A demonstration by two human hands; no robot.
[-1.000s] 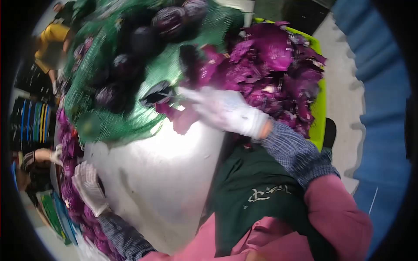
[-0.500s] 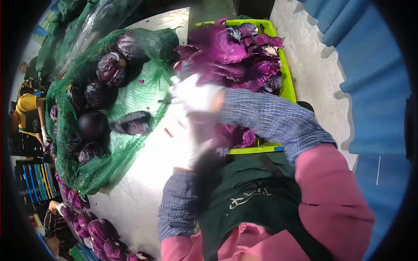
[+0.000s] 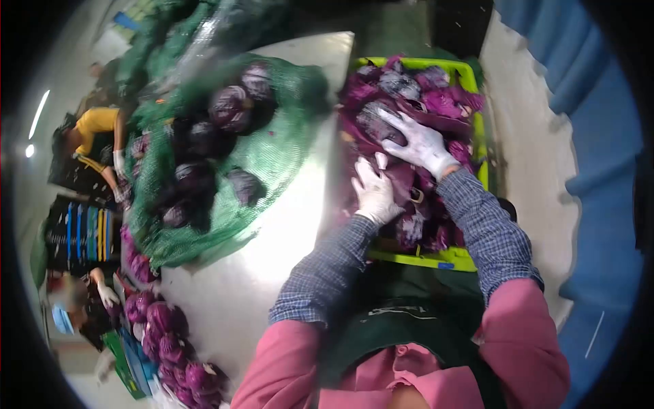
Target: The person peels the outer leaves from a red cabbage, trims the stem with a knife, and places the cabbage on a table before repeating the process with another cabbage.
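Observation:
Loose purple cabbage leaves fill a bright green crate. My right hand, in a white glove, lies on the leaves with its fingers spread. Just left of it and lower, my left hand, also gloved, presses on leaves near the crate's left side, its fingers apart. The leaves under both palms are hidden. On the metal table to the left, a green mesh bag holds several dark purple cabbages, and one cabbage sits apart from the others on the mesh.
Several peeled purple cabbages line the far left edge of the metal table. Beyond it are a person in a yellow top and another in striped clothing. A blue curtain hangs at the right.
Both hands have moved right, from the table's edge onto the leaves in the crate, and are now apart. The view has shifted, so the bag and crate appear further right.

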